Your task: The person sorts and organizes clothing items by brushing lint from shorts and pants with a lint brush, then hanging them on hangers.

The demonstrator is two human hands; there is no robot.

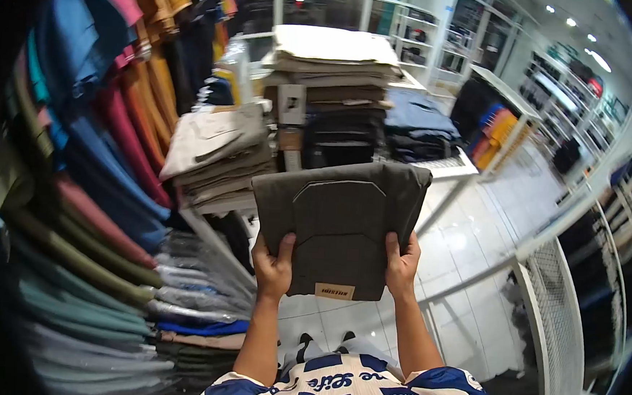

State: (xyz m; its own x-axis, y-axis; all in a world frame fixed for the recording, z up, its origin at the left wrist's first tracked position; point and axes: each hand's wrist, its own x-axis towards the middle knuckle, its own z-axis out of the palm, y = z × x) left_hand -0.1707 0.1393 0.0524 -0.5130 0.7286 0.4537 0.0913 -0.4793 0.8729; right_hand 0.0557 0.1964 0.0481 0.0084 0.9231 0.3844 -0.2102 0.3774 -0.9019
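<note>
Between my two hands hangs a folded pair of dark grey pants (339,228), held up in front of me. A back pocket shows on it, and a small tan label (335,291) sits at its lower edge. My left hand (273,264) grips the left side, thumb on the front and fingers behind. On the right side my right hand (402,264) holds it the same way. Just beyond the pants stands a tall stack of folded pants (336,50), cream on top and darker below. A shorter beige stack (221,145) lies to its left.
Hanging clothes (118,113) in many colours crowd the left side. Plastic-wrapped garments (195,277) lie low on the left. Folded blue jeans (418,117) sit on the white table (448,166). A white mesh rack panel (555,313) stands close on the right, over a tiled floor (463,272).
</note>
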